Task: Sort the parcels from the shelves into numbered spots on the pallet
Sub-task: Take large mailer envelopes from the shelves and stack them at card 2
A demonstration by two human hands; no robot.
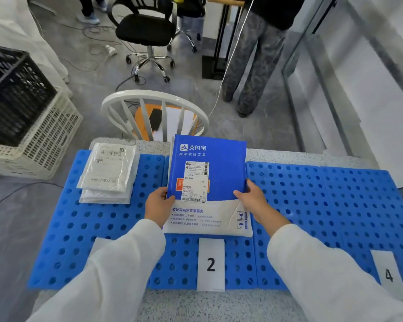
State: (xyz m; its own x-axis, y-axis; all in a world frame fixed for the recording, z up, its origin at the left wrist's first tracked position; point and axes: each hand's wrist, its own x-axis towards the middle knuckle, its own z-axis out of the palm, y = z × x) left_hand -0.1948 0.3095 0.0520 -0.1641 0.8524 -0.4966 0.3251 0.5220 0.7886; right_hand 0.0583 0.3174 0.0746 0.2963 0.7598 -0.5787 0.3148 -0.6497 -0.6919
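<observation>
A blue and white parcel (209,173) with a shipping label lies flat on the blue perforated pallet (312,201), just beyond the white card marked 2 (211,263). My left hand (158,205) grips its left edge, thumb on top. My right hand (254,201) grips its right edge the same way. Two or three white plastic parcels (109,173) are stacked on the pallet's far left. A card marked 4 (389,275) sits at the pallet's near right. Another white card (100,242) is half hidden under my left sleeve.
A white chair (154,112) with an orange seat stands right behind the pallet. A black crate (12,94) sits on a white crate (44,145) at the left. An office chair (147,33) and a standing person (254,66) are farther back, with cables on the floor.
</observation>
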